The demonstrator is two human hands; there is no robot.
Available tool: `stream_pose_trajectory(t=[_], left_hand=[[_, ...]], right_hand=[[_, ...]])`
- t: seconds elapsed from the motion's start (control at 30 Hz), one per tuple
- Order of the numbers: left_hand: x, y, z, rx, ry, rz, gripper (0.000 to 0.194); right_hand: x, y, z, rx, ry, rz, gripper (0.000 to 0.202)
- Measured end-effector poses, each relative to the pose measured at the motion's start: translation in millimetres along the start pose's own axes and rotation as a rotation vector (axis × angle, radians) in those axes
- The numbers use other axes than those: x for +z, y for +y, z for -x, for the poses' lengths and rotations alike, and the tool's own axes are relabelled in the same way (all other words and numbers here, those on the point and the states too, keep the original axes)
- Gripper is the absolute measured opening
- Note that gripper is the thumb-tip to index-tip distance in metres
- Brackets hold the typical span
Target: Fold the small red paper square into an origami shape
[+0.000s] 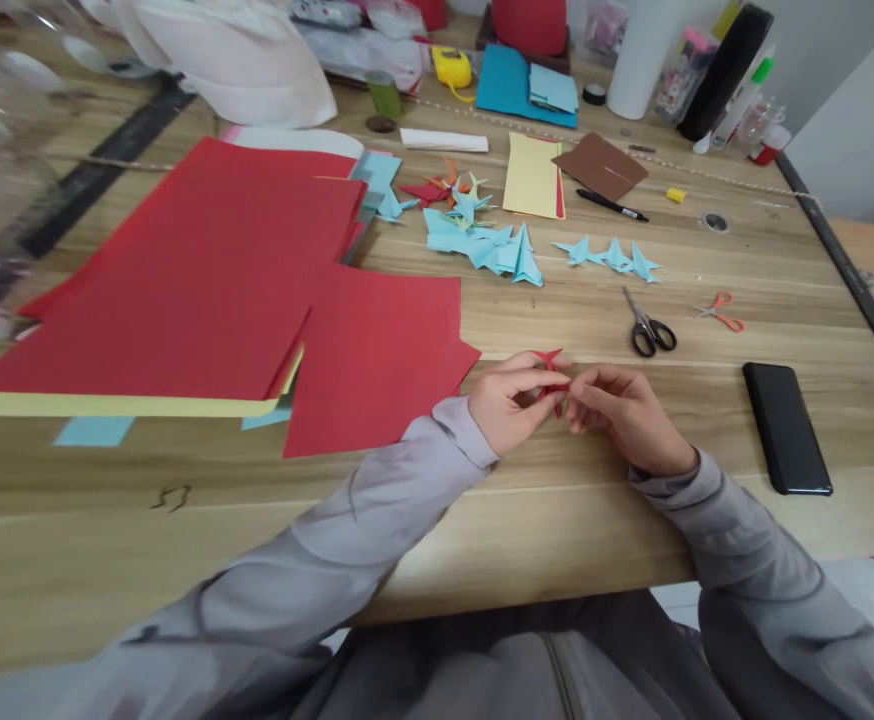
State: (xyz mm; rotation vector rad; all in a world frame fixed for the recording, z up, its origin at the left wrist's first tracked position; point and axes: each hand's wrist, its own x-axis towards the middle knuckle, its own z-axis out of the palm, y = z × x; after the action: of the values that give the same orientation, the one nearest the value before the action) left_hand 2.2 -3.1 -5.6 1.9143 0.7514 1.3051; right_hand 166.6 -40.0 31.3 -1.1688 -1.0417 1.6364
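Observation:
Near the table's front edge, my left hand (510, 398) pinches a small folded red paper figure (550, 358) with pointed ends. The fingers of my right hand (624, 412) are closed at the figure's right side, pinching its edge; part of the paper is hidden behind them. Left of my hands lie red paper sheets (384, 350), topped by a larger red stack (204, 270) with yellow and blue sheets under it. Beyond my hands sit folded light-blue paper figures (482, 245) in a heap, and a row of several blue ones (615, 257).
Black-handled scissors (651, 332), small orange scissors (722, 312) and a black phone (788, 428) lie to the right. Farther back are a black pen (611, 205), brown paper (602, 167), yellow paper (531, 175), a yellow tape measure (452, 68) and a blue folder (508, 85).

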Motion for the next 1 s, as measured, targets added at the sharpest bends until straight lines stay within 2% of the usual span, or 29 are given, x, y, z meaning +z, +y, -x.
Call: stream_pose_trajectory(t=[0.1, 0.37, 0.53, 0.8, 1.0], left_hand=[[-0.7, 2.3, 0.3, -0.024, -0.008, -0.006, 0.014], [-2.1, 9.8, -1.2, -0.071, -0.041, 0.004, 0.010], [-2.7, 10.4, -2.3, -0.100, -0.058, 0.035, 0.008], [-2.1, 14.4, -2.8, -0.186, -0.034, 0.096, 0.008], [-2.8, 13.6, -4.3, -0.158, -0.039, 0.054, 0.014]], right_hand=[[1.8, -0.4, 0.1, -0.113, 0.027, 0.169, 0.023], [2.3, 2.6, 4.2, -0.275, 0.103, 0.582, 0.019], [1.5, 4.1, 4.5, -0.304, 0.118, 0.650, 0.018], [5.2, 4.6, 5.6, -0.433, 0.218, 0.813, 0.015], [7.1, 5.6, 6.1, -0.439, 0.251, 0.846, 0.017]])
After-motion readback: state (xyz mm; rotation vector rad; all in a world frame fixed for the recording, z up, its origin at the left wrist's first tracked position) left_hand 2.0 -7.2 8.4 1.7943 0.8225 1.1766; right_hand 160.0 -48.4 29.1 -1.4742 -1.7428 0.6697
